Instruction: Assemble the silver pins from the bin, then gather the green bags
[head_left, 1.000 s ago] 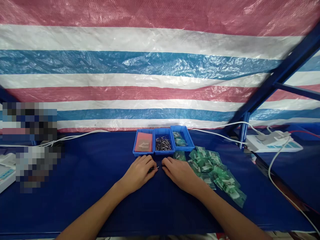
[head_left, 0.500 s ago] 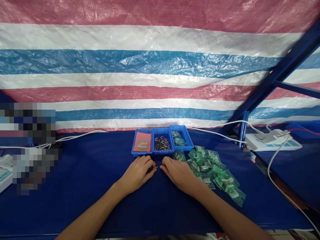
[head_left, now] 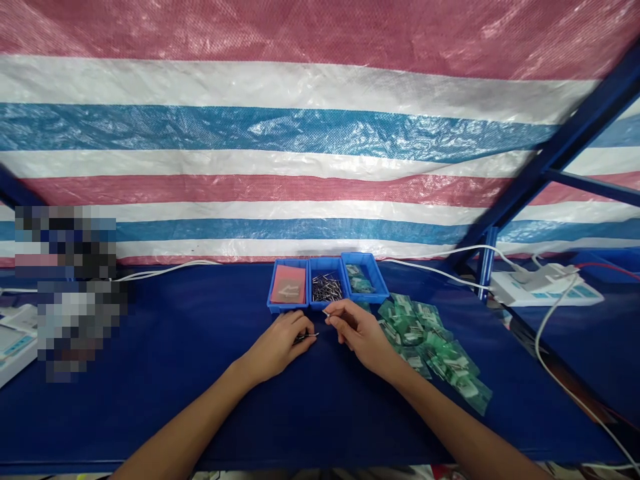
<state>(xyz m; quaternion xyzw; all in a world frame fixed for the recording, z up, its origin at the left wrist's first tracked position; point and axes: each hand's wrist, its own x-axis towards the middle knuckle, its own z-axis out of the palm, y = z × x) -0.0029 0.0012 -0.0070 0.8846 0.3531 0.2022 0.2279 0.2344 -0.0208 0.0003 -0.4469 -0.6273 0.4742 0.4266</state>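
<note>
My left hand (head_left: 280,343) rests on the dark blue table (head_left: 175,360), fingers closed on thin metal pins (head_left: 307,337) whose tips stick out to the right. Raised a little toward the trays, my right hand (head_left: 357,333) pinches something small and pale at its fingertips, just in front of the middle blue tray (head_left: 327,289) full of metal pins. A left blue tray (head_left: 288,288) holds pink bags. A right blue tray (head_left: 365,276) holds green packets.
A heap of green packets (head_left: 433,347) lies right of my right hand. White power strips (head_left: 545,283) and cables (head_left: 550,333) sit at the far right, near a blue steel post (head_left: 485,263). A striped tarpaulin (head_left: 300,133) forms the back wall. A white device (head_left: 13,343) sits far left.
My right hand lifted off the table and moved up toward the middle tray, fingers now pinched. My left hand stayed put with the pins.
</note>
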